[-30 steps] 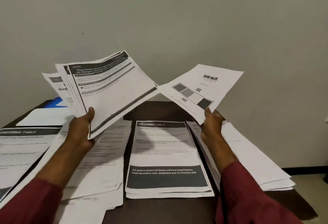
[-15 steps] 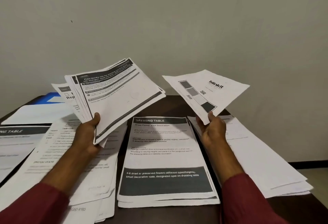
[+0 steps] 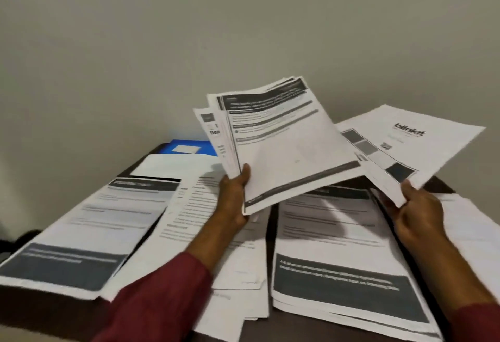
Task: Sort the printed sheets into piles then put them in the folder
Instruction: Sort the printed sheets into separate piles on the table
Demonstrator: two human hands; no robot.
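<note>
Left hand (image 3: 234, 195) is gripping a fanned stack of sheets (image 3: 286, 152) by its lower corner, thumb on top, held up off the table (image 3: 48, 314). The top page has dark header bars but the text is too blurry to read. The only thing I can make out is "Rep" on a page poking out at the back of the fan.

Right hand (image 3: 416, 214) pinches a single sheet (image 3: 422, 138) by its near edge. That one clearly says "blinkit", with a QR code and a strip of grey squares on it.

On the table there are four piles: far-left pile (image 3: 81, 233) with a dark band, a text-heavy pile (image 3: 189, 222) under my left arm, a middle pile (image 3: 338, 247) with a dark band whose white text is smeared, and a right pile (image 3: 476, 233).

The blue folder (image 3: 200, 144) lies at the back left, white label on it.
</note>
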